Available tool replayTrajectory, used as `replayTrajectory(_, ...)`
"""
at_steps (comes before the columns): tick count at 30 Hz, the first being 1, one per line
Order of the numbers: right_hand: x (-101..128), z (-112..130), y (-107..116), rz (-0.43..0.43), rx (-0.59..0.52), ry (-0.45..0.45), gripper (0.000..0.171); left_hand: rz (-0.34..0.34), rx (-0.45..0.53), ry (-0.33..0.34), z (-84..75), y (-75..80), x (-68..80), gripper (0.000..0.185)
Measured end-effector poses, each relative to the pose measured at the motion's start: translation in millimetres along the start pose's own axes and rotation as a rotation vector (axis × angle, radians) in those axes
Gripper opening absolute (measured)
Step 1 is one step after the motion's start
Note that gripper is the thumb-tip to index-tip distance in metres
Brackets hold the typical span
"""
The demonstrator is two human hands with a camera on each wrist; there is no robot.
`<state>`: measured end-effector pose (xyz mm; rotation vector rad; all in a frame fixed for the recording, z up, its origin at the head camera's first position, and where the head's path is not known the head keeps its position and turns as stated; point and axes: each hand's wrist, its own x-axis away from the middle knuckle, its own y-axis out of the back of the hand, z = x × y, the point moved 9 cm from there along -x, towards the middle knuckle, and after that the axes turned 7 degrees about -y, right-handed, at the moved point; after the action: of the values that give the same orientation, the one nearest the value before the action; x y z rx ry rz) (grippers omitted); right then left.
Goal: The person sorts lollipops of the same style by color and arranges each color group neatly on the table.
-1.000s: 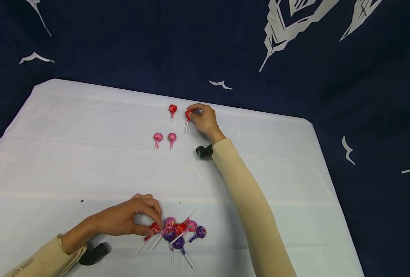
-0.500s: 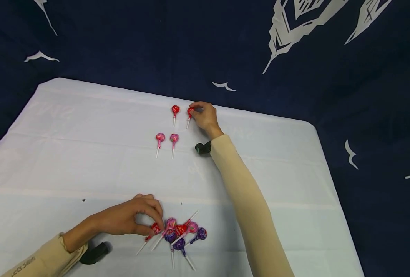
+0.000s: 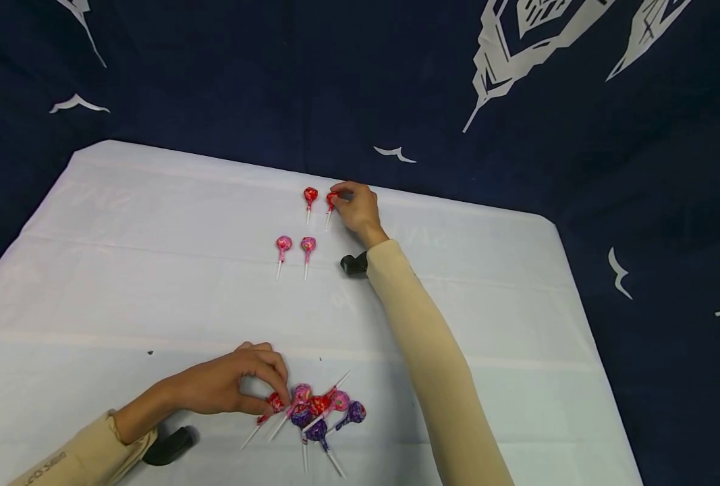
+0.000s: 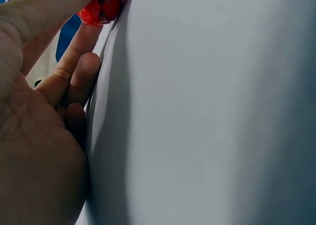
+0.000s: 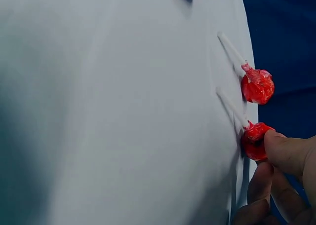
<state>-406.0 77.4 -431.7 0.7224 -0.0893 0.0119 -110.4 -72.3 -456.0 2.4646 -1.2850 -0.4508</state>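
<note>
Upper centre of the white cloth-covered surface (image 3: 123, 283), the right hand (image 3: 355, 208) pinches a red wrapped lollipop (image 3: 331, 200). Lower centre, the left hand (image 3: 229, 385) pinches another red wrapped lollipop (image 3: 274, 403) at the mixed lollipop pile (image 3: 323, 408). Sleeve lettering (image 3: 42, 468) unreadable.

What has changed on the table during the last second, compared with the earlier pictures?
Almost nothing. The right hand still pinches the red lollipop beside the other red one, now slightly closer to it. The left hand still holds a red lollipop at the pile. The two pink lollipops stayed put.
</note>
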Motion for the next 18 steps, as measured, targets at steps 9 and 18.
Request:
replayTrajectory(9,0.2,-0.1,-0.7,-0.012,0.007,0.006,0.019,-0.002,0.005,-0.013,-1.1,-0.9,-0.8,0.020)
replayTrajectory(18,2.2,2.1,-2.6,-0.006,0.029,-0.003,0.024,0.001,0.003,0.005,-0.9,-0.3,-1.2,0.020)
